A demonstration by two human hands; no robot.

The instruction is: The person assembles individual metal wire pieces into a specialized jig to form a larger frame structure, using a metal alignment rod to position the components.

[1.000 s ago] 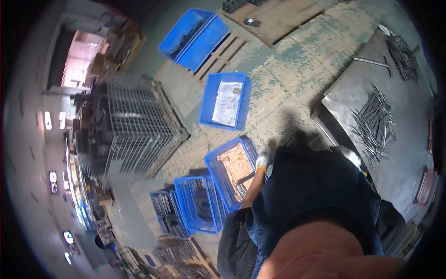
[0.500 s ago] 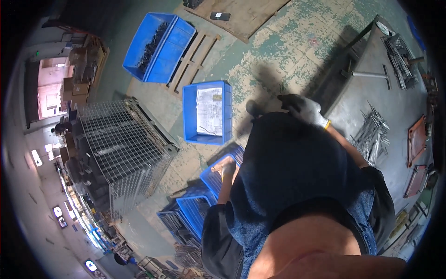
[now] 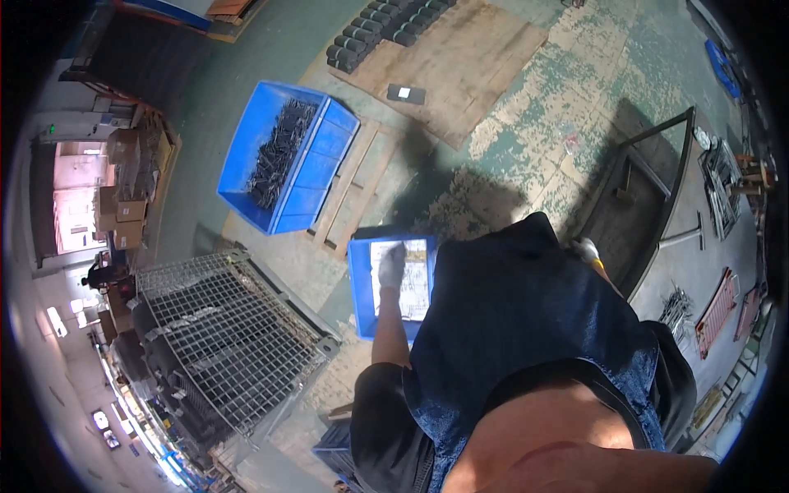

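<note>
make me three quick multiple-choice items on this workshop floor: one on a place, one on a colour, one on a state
1. Where is the gloved left hand?
A. over the small blue plastic bin holding a white sheet
B. on the grey wire-mesh cage
C. on the brown wooden board

2. What colour is the large plastic crate of dark metal rods?
A. red
B. blue
C. yellow

3. The large crate is
A. empty
B. partly filled
C. overturned

Answers: 1 A, the hand reaches into that bin; 2 B, its walls are blue; 3 B, rods fill one side only.
</note>
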